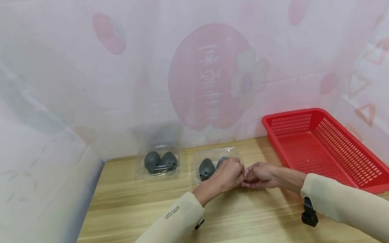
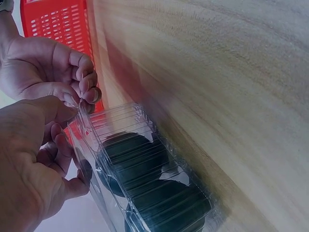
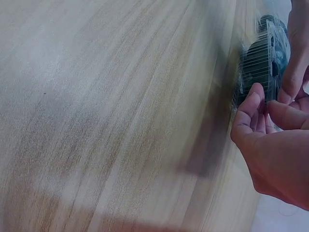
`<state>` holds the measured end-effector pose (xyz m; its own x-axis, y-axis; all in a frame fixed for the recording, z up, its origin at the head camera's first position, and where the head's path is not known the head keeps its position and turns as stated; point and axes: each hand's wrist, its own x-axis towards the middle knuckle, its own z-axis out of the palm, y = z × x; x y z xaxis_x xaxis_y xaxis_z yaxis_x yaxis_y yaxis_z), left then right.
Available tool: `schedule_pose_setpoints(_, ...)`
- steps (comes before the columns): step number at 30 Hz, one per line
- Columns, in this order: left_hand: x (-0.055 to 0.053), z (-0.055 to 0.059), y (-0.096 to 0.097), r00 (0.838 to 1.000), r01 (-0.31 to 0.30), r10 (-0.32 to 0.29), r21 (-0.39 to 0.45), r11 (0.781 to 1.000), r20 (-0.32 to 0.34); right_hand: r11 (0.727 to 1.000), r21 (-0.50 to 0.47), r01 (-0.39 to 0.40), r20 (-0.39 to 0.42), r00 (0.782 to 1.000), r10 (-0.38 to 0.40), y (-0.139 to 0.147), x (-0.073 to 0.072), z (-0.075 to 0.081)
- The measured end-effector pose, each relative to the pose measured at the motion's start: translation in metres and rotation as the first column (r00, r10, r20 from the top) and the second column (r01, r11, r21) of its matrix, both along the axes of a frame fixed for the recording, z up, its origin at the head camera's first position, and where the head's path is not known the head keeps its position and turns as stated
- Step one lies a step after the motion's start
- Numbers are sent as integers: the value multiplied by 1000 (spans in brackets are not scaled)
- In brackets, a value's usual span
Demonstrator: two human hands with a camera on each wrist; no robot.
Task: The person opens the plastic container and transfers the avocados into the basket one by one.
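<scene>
Head: box [image 1: 233, 153] with grey pieces [image 1: 206, 168] seen on counter [image 1: 136, 207], between second box [image 1: 140, 167] and red basket [image 1: 350, 150]. "Let's Slim" printed on left sleeve [image 1: 169, 226].
Left wrist: ribbed wall shown; box corner pinched by left hand [image 2: 36, 164] and right hand [image 2: 48, 70].
Right wrist: right fingers [image 3: 250, 104] seen clamped on same corner.

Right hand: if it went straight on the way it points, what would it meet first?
Most likely the clear plastic clamshell box, whose corner the right hand seems to touch; the left hand is right there too, and depth is unclear.
</scene>
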<state>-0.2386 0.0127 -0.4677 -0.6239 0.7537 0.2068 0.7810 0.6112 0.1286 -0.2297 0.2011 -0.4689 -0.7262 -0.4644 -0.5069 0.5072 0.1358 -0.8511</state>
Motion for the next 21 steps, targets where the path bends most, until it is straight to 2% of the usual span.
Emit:
schedule_pose_setpoints(5, 2, -2, -2, 1000, 12, -11, 14, 1000, -16, 1000, -3, 1, 11, 1000, -1, -1, 0, -1)
schedule_pose_setpoints(14, 2, -4, -4, 1000, 11, -11, 9, 1000, -4, 1000, -16, -17, 22, 1000, 17, -3, 0, -3)
schedule_pose_setpoints(21, 0, 6, -3, 1000, 25, -26, 73, 997, 13, 1000, -28, -15, 15, 1000, 15, 1, 0, -2)
